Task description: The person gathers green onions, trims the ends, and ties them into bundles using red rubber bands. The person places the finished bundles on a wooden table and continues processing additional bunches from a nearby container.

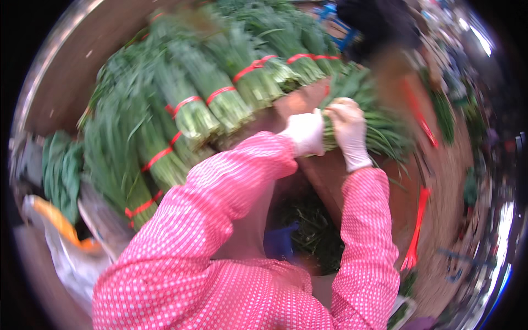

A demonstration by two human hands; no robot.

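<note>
Both hands wear white gloves and meet at a bunch of long green leafy vegetables (371, 123) lying on a brown board. My left hand (305, 132) is closed around the cut-stem end of this bunch. My right hand (348, 128) has its fingers bent together at the same bunch, close beside my left hand; what its fingertips pinch is too blurred to tell. A bit of red tie shows just above the hands. Several bunches (198, 119) bound with red ties lie in a row to the left, stem ends towards me.
Bundles of red ties (417, 231) lie on the board at the right, near a thin dark tool. A blue container (279, 243) and loose leaf scraps (313, 231) are below. A green cloth (62, 173) hangs at the left. A person in dark clothing (379, 24) is beyond the board.
</note>
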